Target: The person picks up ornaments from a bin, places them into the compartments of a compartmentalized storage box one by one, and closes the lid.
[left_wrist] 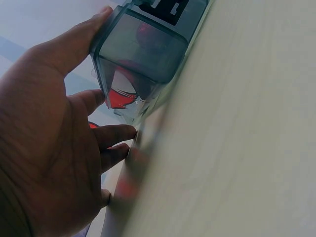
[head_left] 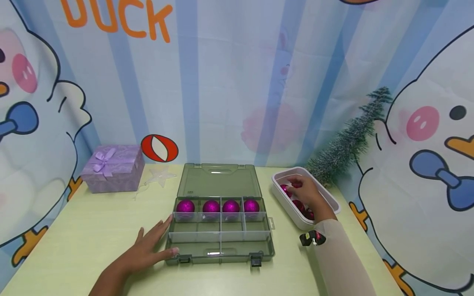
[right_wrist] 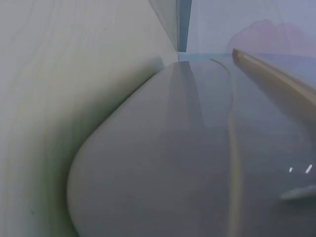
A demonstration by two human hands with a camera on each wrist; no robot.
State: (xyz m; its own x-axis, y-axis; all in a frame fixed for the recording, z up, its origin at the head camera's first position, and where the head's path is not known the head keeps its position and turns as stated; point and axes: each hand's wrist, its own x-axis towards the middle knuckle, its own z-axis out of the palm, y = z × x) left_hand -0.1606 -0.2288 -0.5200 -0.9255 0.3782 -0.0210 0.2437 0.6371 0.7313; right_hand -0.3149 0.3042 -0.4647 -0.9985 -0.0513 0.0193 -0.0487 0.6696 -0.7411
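Note:
A translucent dark-green compartment box lies with its lid raised at the back. Several glittery magenta balls fill its back row, one per compartment; the two nearer rows hold nothing. My left hand is spread at the box's left side, its thumb at the front left corner; in the left wrist view the fingers are nearly straight. My right hand reaches into a white bin holding more shiny magenta balls. Its bent fingers surround a ball there, but I cannot tell whether they grip it.
Back left stands a lilac gift box with a bow, beside a clear star ornament. A small frosted pine tree leans behind the bin. A printed curtain rises along the table's back edge. The box's front latch sticks out.

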